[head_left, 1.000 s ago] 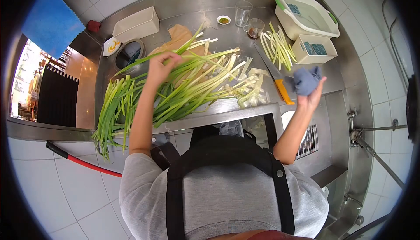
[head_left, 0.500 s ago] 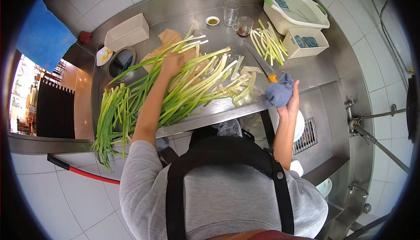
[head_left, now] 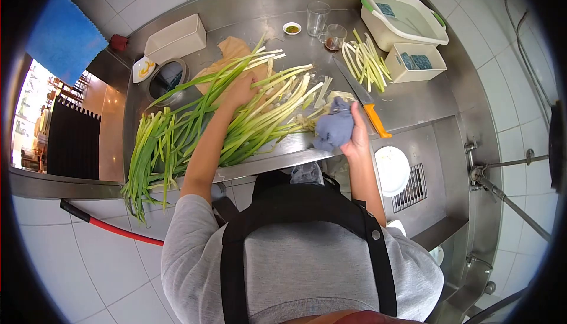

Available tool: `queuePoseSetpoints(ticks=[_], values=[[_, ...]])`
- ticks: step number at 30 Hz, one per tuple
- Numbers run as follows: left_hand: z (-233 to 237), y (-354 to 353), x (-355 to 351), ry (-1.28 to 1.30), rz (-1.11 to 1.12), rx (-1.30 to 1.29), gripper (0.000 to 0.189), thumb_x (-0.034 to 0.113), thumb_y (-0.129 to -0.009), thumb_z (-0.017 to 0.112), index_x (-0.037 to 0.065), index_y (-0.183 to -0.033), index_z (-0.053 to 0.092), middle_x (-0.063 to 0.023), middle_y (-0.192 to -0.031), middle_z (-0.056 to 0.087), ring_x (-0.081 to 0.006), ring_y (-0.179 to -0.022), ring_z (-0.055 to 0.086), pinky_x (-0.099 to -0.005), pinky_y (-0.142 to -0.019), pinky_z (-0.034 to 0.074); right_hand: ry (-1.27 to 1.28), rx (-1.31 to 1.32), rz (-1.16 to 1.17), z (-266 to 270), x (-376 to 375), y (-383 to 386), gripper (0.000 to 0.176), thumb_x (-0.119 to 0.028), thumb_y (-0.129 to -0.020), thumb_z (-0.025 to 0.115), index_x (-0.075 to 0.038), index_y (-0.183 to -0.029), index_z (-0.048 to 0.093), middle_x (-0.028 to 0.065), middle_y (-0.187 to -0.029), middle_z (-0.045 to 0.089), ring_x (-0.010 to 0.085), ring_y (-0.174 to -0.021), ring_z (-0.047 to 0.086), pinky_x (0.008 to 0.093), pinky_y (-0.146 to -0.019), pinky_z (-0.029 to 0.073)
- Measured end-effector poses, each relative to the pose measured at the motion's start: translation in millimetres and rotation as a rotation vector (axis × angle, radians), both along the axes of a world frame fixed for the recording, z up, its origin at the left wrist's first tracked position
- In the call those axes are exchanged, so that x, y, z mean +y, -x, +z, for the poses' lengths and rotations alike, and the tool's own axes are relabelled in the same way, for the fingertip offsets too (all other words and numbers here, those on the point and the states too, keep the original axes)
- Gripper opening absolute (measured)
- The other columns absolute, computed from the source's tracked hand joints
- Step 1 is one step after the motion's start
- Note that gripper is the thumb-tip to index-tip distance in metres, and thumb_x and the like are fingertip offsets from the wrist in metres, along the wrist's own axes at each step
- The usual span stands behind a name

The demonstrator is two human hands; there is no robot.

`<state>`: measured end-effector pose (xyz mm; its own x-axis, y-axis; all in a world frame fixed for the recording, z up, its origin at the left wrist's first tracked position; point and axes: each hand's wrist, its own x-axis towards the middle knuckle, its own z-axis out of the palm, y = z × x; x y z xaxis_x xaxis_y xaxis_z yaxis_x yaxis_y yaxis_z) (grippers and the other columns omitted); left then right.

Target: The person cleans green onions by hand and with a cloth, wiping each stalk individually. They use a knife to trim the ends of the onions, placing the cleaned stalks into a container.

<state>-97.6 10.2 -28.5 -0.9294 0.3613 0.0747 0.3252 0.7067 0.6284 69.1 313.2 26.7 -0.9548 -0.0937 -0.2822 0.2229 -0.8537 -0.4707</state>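
Observation:
A large heap of spring onions (head_left: 260,123) lies across the steel counter, its green ends hanging over the front edge at the left. My left hand (head_left: 242,91) is among the stalks, its fingers curled around some; the fingertips are partly hidden. In my right hand (head_left: 355,138) is a bunched blue-grey cloth (head_left: 334,126), held over the counter's front edge beside the white root ends. Just right of the cloth lies a knife (head_left: 375,118) with an orange handle, its blade pointing to the back left. A smaller bunch of trimmed spring onions (head_left: 366,63) rests beyond the blade.
At the back right stand a white basin (head_left: 404,20) of water and a cream box (head_left: 416,62) with blue pads. Two glasses (head_left: 318,18) and a small sauce dish (head_left: 292,28) are at the back. A sink with a white plate (head_left: 391,172) lies right; a cream bin (head_left: 176,39) stands left.
My right hand has moved left with the cloth, away from the knife, whose handle now shows fully. My left hand has shifted slightly right and toward me among the stalks.

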Motion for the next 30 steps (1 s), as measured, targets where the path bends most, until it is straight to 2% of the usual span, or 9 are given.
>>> queuePoseSetpoints(ticks=[6,10,12,15,18,22,24,27,30], values=[[64.8,-53.2,21.6,0.043,-0.062,0.039,0.022,0.016,-0.079,0.062,0.005,-0.093,0.049,-0.0173,-0.087,0.06,-0.0351,-0.081,0.057,-0.0409,-0.07,0.043,-0.06,0.002,0.158,-23.7,-51.1,49.0,0.039,-0.034,-0.087,0.058,-0.004,-0.111,0.054,0.0108,-0.099,0.06,0.0238,-0.089,0.061,0.0396,-0.079,0.051],[79.6,-71.2,20.7,0.003,-0.106,0.021,0.023,0.015,-0.079,0.062,0.005,-0.094,0.049,-0.0156,-0.086,0.06,-0.0329,-0.084,0.058,-0.0397,-0.07,0.044,-0.106,-0.004,0.153,-52.7,-58.9,96.6,0.037,-0.031,-0.089,0.055,-0.003,-0.111,0.05,0.0127,-0.102,0.059,0.025,-0.091,0.061,0.0415,-0.081,0.051],[85.9,-79.7,11.1,-0.204,-0.127,-0.015,0.017,0.013,-0.084,0.06,0.005,-0.095,0.049,-0.0086,-0.079,0.06,-0.0156,-0.058,0.059,-0.0285,-0.056,0.044,-0.115,0.0,0.1,-63.3,-42.3,111.7,0.038,-0.033,-0.091,0.051,-0.001,-0.112,0.047,0.0131,-0.104,0.059,0.0261,-0.096,0.06,0.0439,-0.085,0.049],[130.8,-101.3,4.2,-0.271,0.035,-0.244,0.019,0.016,-0.084,0.06,0.005,-0.095,0.05,-0.0079,-0.072,0.059,-0.0165,-0.057,0.059,-0.029,-0.056,0.045,-0.027,0.039,-0.013,-64.9,-22.2,117.6,0.041,-0.036,-0.09,0.051,-0.002,-0.113,0.048,0.0147,-0.107,0.058,0.027,-0.097,0.059,0.0433,-0.086,0.048],[132.7,-103.6,5.9,-0.334,0.117,-0.22,0.014,0.013,-0.086,0.058,0.006,-0.095,0.051,-0.0026,-0.069,0.059,-0.0075,-0.055,0.056,-0.0237,-0.051,0.043,0.096,0.115,0.024,-46.0,-28.8,97.0,0.048,-0.042,-0.09,0.049,-0.002,-0.117,0.046,0.0149,-0.115,0.056,0.0276,-0.104,0.056,0.0432,-0.091,0.045],[109.1,-96.3,29.3,-0.343,0.112,-0.277,0.014,0.013,-0.086,0.058,0.006,-0.095,0.051,-0.0052,-0.072,0.06,-0.0114,-0.062,0.058,-0.0282,-0.056,0.045,0.113,0.194,0.123,-2.2,-106.4,52.3,0.051,-0.039,-0.088,0.054,-0.003,-0.123,0.043,0.01,-0.12,0.052,0.0224,-0.109,0.052,0.0395,-0.094,0.042],[92.2,-100.8,45.0,-0.342,-0.119,0.129,0.014,0.014,-0.087,0.055,0.004,-0.095,0.051,-0.0087,-0.074,0.06,-0.0165,-0.07,0.059,-0.0328,-0.063,0.045,-0.008,0.164,0.071,-3.3,-123.1,48.4,0.044,-0.03,-0.086,0.061,-0.004,-0.118,0.047,0.0086,-0.11,0.057,0.0205,-0.097,0.057,0.0362,-0.085,0.048],[90.9,-117.3,60.1,-0.429,-0.158,0.13,0.014,0.015,-0.089,0.049,0.003,-0.096,0.051,-0.0175,-0.072,0.056,-0.0278,-0.07,0.059,-0.0363,-0.064,0.043,-0.173,0.106,-0.032,4.9,-110.7,59.3,0.03,-0.025,-0.084,0.065,-0.004,-0.102,0.053,0.0092,-0.087,0.06,0.0225,-0.074,0.062,0.0336,-0.062,0.053],[104.5,-122.4,53.8,-0.148,-0.118,0.121,0.017,0.018,-0.091,0.048,0.001,-0.094,0.05,-0.0106,-0.068,0.053,-0.02,-0.065,0.055,-0.0333,-0.063,0.042,-0.176,-0.036,-0.181,13.7,-71.5,68.7,0.037,-0.03,-0.083,0.064,-0.004,-0.105,0.05,0.0109,-0.095,0.059,0.024,-0.078,0.062,0.0375,-0.069,0.053]])
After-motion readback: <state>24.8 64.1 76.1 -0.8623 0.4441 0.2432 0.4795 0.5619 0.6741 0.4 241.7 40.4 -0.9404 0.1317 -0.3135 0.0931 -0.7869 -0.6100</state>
